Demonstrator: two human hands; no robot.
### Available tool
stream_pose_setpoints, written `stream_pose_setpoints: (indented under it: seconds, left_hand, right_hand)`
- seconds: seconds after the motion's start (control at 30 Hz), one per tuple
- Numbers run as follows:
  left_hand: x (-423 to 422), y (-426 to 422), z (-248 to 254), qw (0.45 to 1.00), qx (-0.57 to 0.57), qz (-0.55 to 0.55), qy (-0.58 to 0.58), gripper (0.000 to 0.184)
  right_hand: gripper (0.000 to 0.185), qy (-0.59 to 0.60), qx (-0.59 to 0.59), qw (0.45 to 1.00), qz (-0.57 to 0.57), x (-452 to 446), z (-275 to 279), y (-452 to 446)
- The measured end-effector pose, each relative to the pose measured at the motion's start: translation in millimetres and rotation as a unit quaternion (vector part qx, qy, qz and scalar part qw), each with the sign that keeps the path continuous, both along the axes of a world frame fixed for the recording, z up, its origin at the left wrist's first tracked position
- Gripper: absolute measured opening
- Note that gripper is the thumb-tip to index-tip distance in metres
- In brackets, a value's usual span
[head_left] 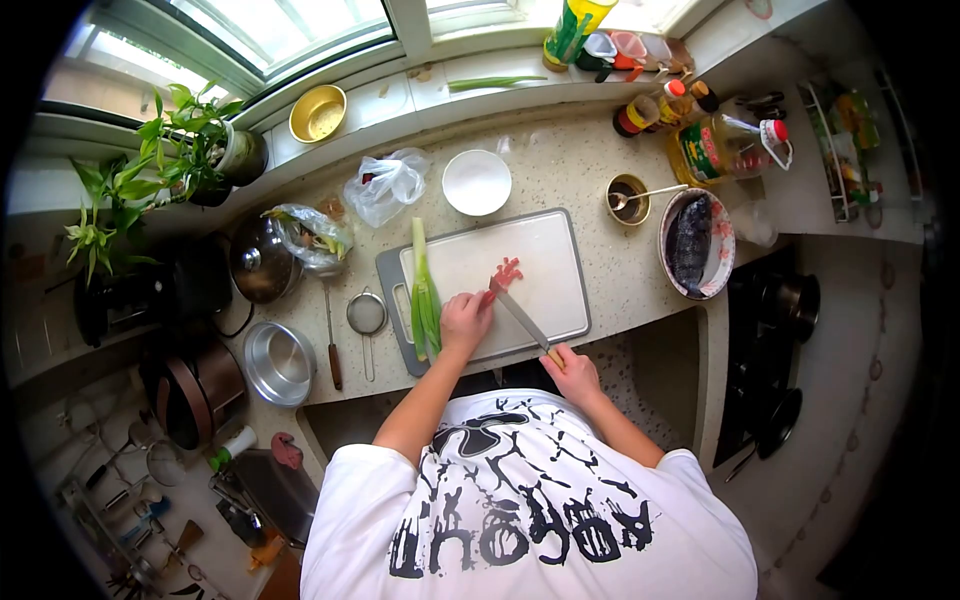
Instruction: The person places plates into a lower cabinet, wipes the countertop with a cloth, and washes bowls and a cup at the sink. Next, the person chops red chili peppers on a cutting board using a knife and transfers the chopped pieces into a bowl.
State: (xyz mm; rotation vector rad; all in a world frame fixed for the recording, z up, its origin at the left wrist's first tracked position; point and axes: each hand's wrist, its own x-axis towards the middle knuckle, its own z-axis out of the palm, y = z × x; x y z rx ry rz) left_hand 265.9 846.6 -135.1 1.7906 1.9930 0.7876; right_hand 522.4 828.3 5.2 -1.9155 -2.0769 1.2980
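My right hand [573,374] is closed around the handle of a knife [521,318], whose blade points up and left over the cutting board [550,245]. At the blade's tip lie small diced red pieces [508,271]. My left hand [467,321] rests on the board, fingers closed on a small red piece [487,299] beside the blade. Just left of that hand, green onion stalks [421,285] lie lengthwise along the board's left side.
Behind the board stand a white bowl [477,183] and a plastic bag [388,187]. A fish [689,244] lies in a patterned bowl [722,250] at right, near a small tin [612,206]. Left are a strainer [366,313] and a metal pot [279,364].
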Motion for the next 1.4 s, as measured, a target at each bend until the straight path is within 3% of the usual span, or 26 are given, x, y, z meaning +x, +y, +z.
stream_pose_setpoints:
  seconds: [0.17, 0.37, 1.0, 1.4]
  left_hand:
    - [-1.4, -2.1, -8.7, 1.0, -0.008, 0.007, -0.004, 0.014]
    - [1.6, 10.6, 45.4, 0.998, 0.026, 0.044, -0.027, 0.008]
    - [4.5, 16.7, 40.6, 0.998, 0.027, 0.046, -0.025, 0.01]
    - [5.1, 16.7, 43.6, 0.999, 0.01, 0.039, -0.03, 0.009]
  right_hand:
    - [0.039, 0.006, -0.01, 1.0, 0.007, -0.7, 7.2, 2.8]
    - [0.044, -0.018, -0.065, 0.997, 0.026, 2.1, 10.8, 11.0]
    - [0.041, 0.009, -0.047, 0.998, 0.028, 7.1, 2.9, 11.2]
    - [0.048, -0.065, -0.084, 0.993, 0.051, 0.9, 6.4, 14.6]
